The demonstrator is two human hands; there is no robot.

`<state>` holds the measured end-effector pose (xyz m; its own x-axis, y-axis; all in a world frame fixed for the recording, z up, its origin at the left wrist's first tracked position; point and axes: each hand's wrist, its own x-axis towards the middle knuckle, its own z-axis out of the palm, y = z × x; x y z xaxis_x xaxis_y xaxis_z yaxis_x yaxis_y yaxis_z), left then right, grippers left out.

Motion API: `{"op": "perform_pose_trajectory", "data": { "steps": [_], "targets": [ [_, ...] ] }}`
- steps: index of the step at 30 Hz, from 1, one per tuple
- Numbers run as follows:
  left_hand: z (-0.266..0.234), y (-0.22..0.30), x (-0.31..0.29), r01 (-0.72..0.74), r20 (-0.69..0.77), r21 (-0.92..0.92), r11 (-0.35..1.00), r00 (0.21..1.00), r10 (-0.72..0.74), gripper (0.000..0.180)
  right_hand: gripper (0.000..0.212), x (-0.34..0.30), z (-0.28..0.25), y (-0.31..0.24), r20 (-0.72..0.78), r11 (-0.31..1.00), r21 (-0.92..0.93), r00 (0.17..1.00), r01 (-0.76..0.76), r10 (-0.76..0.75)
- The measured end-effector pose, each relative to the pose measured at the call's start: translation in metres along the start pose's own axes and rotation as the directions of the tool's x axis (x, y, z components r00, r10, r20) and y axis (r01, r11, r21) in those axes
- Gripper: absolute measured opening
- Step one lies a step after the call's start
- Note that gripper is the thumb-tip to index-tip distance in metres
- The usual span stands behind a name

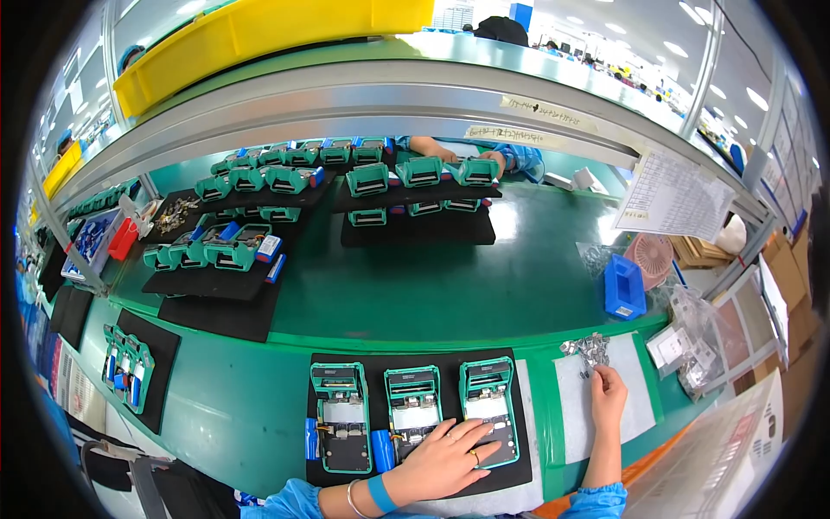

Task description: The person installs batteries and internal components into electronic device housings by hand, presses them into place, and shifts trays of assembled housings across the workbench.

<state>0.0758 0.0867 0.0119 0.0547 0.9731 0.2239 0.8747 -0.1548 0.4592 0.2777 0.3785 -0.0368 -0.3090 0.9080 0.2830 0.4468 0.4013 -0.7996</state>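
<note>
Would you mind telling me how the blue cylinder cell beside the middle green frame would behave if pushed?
The blue cell is round, so it would probably roll. It looks rigid. Wires seem to tie it to the green frame, likely limiting travel.

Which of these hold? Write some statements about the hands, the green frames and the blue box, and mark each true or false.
1. The left hand rests on the black mat over the green frames. True.
2. The right hand holds a blue box. False: its fingers reach the small shiny parts; the blue box sits apart.
3. Three green frames lie side by side on the near mat. True.
4. The left wrist is bare. False: it wears a blue band.
</note>
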Motion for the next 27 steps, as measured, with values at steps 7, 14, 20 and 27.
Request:
{"op": "perform_pose_trajectory", "data": {
  "steps": [7, 14, 20, 27],
  "targets": [
    [0.001, 0.001, 0.000, 0.002, -0.003, -0.004, 1.000, 1.000, -0.002, 0.048, 0.013, 0.000, 0.000, 0.005, 0.000, 0.999, 0.037, 1.000, 0.021, -0.021],
    [0.005, -0.002, -0.001, -0.008, -0.013, 0.011, 1.000, 1.000, 0.008, 0.048, 0.014, 0.005, 0.005, -0.007, -0.119, 0.995, 0.062, 0.990, 0.084, -0.076],
    [0.000, -0.003, -0.002, -0.023, -0.040, 0.007, 1.000, 0.999, 0.023, 0.048, 0.032, 0.053, 0.051, -0.113, 0.150, 0.718, 0.665, 0.978, -0.208, 0.144],
    [-0.007, 0.009, -0.004, -0.050, -0.198, -0.103, 0.993, 0.980, 0.028, 0.045, 0.050, 0.120, 0.170, -0.163, 0.463, 0.240, 0.845, 0.879, -0.478, 0.119]
  ]
}}
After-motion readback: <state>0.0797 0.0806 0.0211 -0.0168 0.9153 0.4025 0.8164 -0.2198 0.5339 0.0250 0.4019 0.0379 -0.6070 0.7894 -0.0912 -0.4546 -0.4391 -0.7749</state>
